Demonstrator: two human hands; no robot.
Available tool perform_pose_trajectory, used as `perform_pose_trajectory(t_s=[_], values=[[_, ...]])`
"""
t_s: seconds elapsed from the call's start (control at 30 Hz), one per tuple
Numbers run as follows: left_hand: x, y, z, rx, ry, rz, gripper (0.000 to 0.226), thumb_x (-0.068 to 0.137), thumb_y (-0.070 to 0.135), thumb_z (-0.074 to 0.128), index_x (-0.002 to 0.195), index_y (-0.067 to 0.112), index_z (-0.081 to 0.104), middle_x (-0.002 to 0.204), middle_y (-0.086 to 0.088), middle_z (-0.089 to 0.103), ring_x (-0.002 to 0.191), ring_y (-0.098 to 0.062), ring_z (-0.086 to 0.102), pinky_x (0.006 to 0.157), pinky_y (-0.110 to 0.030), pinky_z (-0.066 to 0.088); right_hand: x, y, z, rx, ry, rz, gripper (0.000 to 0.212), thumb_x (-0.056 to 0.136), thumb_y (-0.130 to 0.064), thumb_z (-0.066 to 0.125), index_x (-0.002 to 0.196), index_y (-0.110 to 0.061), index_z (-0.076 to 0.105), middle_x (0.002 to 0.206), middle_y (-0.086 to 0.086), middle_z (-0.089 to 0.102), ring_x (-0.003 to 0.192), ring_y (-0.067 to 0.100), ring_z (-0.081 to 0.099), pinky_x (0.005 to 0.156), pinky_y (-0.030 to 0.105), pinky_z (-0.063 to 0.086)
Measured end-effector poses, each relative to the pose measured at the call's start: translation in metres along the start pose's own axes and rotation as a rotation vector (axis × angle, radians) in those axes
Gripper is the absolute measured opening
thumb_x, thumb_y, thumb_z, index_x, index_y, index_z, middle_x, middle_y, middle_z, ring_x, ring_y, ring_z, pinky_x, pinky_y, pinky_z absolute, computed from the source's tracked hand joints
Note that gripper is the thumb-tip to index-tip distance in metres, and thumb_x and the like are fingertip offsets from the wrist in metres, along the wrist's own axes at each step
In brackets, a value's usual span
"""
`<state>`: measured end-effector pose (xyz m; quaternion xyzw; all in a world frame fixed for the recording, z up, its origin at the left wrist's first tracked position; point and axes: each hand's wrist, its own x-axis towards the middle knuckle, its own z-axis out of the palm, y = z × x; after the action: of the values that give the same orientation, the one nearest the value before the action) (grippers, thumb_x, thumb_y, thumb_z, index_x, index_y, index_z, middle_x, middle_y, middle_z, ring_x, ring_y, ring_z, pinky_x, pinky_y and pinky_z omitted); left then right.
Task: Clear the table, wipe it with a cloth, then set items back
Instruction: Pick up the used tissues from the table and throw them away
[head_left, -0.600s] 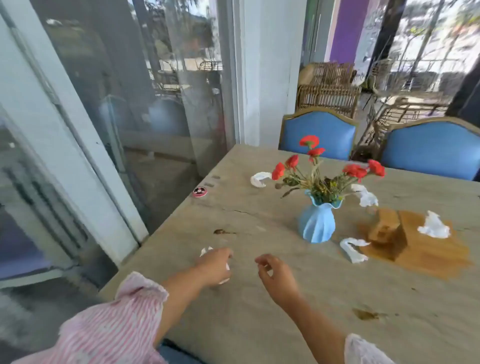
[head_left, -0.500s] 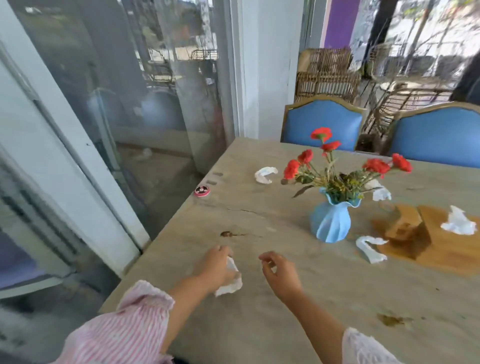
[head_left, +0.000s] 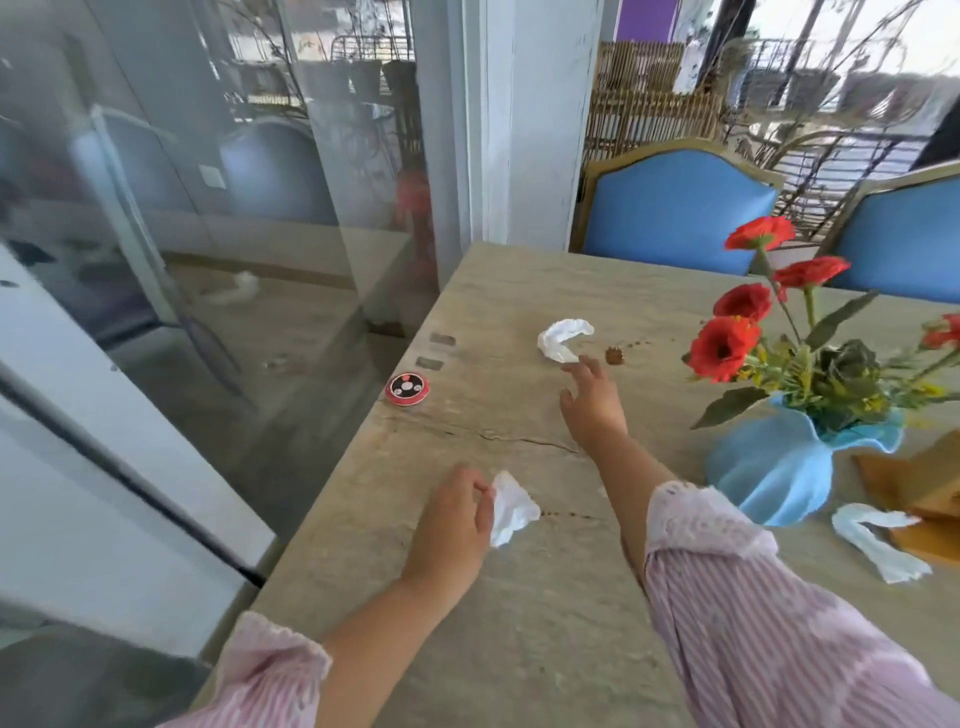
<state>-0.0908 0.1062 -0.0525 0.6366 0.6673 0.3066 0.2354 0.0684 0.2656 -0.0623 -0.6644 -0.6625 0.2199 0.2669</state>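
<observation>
The beige stone-look table (head_left: 519, 649) fills the lower right of the frame. Its left edge runs on a slant from upper centre down to lower left, close along a glass wall (head_left: 218, 218), and the far edge in the upper right meets two blue padded chairs with gold frames (head_left: 675, 208). Bare tabletop lies open in the lower centre, between the two forearms, and again in a band between the hands and the slanted edge. A small round red-and-black button disc (head_left: 407, 387) sits just inside that edge.

The left hand (head_left: 457, 525), lower centre, lies low over the top with its wrist pointing to the bottom left. Its thumb and fingers are curled and pinch a crumpled white tissue (head_left: 511, 506) by its left side.

The right hand (head_left: 592, 400) reaches up the frame from a pink striped sleeve (head_left: 753, 597), palm down, fingers straight and spread and holding nothing. Its fingertips (head_left: 569, 368) are just beside the lower end of a curled white tissue (head_left: 561, 338) lying near centre (contact cannot be told). A small brown stain (head_left: 614, 356) lies right of that tissue.

At the right, a fluted light-blue vase (head_left: 774, 467) with red flowers (head_left: 724, 345) stands close to the right forearm. A third twisted white tissue (head_left: 878, 540) lies at lower right, against a brown wooden board (head_left: 924, 540)
</observation>
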Motion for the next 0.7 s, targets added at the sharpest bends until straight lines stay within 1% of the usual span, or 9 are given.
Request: perform_pose_trajectory(t_s=[0.1,0.17,0.23,0.3,0.43,0.53,0.6,0.63,0.7], values=[[0.032,-0.003,-0.003,-0.141,0.121,-0.022,0.008,0.094,0.009,0.046,0.094,0.017,0.045,0.086,0.003,0.054,0.080,-0.014,0.052,0.061,-0.013,0.035,0.042,-0.005,0.013,-0.212,-0.181,-0.022,0.053,0.096,-0.013,0.041,0.144,-0.031,0.031,0.159,-0.005,-0.002,0.146,0.024,0.000,0.114,0.042,0.023],[0.045,-0.006,-0.003,-0.186,0.173,-0.034,0.013,0.094,0.008,0.044,0.104,0.014,0.048,0.089,0.002,0.057,0.079,-0.015,0.054,0.058,-0.015,0.035,0.065,-0.004,0.022,-0.339,-0.272,-0.020,0.053,0.097,-0.017,0.037,0.146,-0.034,0.024,0.159,-0.004,-0.008,0.146,0.028,-0.006,0.116,0.044,0.018],[0.052,-0.012,-0.002,-0.208,0.185,-0.045,0.022,0.094,0.008,0.042,0.113,0.017,0.049,0.090,-0.001,0.060,0.078,-0.013,0.056,0.056,-0.012,0.040,0.077,0.000,0.029,-0.423,-0.339,-0.022,0.051,0.097,-0.019,0.033,0.147,-0.026,0.024,0.159,0.001,0.008,0.145,0.032,0.006,0.116,0.048,0.018],[0.052,-0.017,0.000,-0.206,0.187,-0.065,0.027,0.093,0.006,0.042,0.115,0.019,0.050,0.091,-0.003,0.061,0.077,-0.013,0.056,0.057,-0.007,0.041,0.072,0.002,0.030,-0.391,-0.327,-0.016,0.048,0.096,-0.018,0.035,0.144,-0.016,0.031,0.151,0.007,0.030,0.137,0.032,0.028,0.110,0.043,0.029],[0.040,-0.012,0.003,-0.245,0.193,-0.123,0.030,0.092,0.002,0.043,0.115,0.016,0.056,0.091,-0.003,0.060,0.079,-0.015,0.055,0.058,-0.004,0.040,0.028,-0.002,0.015,-0.074,-0.058,0.121,0.030,0.091,-0.009,0.047,0.116,-0.006,0.064,0.119,0.015,0.064,0.107,0.030,0.059,0.084,0.029,0.045],[0.027,0.001,0.002,-0.256,0.183,-0.139,0.024,0.091,0.002,0.045,0.104,0.009,0.064,0.094,-0.002,0.064,0.083,-0.014,0.055,0.060,-0.001,0.039,-0.024,-0.008,-0.006,0.170,0.091,0.127,0.024,0.086,-0.005,0.057,0.105,-0.005,0.071,0.104,0.012,0.071,0.092,0.025,0.065,0.079,0.026,0.048],[0.016,0.013,0.001,-0.253,0.157,-0.160,0.021,0.090,0.004,0.048,0.099,0.007,0.067,0.092,-0.003,0.065,0.082,-0.015,0.056,0.057,-0.004,0.038,-0.062,-0.009,-0.023,0.316,0.141,0.157,0.023,0.084,-0.006,0.059,0.103,-0.007,0.071,0.089,0.007,0.069,0.074,0.017,0.060,0.062,0.018,0.045],[0.010,0.020,0.002,-0.252,0.137,-0.173,0.019,0.089,0.006,0.050,0.098,0.007,0.067,0.091,-0.003,0.065,0.082,-0.017,0.056,0.057,-0.006,0.036,-0.082,-0.009,-0.031,0.359,0.156,0.166,0.024,0.083,-0.006,0.060,0.105,-0.009,0.069,0.088,0.005,0.066,0.072,0.014,0.057,0.057,0.014,0.041],[-0.005,0.036,0.004,-0.238,0.079,-0.176,0.016,0.087,0.011,0.056,0.098,0.005,0.066,0.089,-0.004,0.063,0.081,-0.018,0.055,0.060,-0.018,0.036,-0.118,-0.003,-0.049,0.415,0.142,0.163,0.033,0.083,-0.005,0.059,0.114,-0.017,0.065,0.095,0.002,0.062,0.080,0.014,0.056,0.063,0.017,0.041]])
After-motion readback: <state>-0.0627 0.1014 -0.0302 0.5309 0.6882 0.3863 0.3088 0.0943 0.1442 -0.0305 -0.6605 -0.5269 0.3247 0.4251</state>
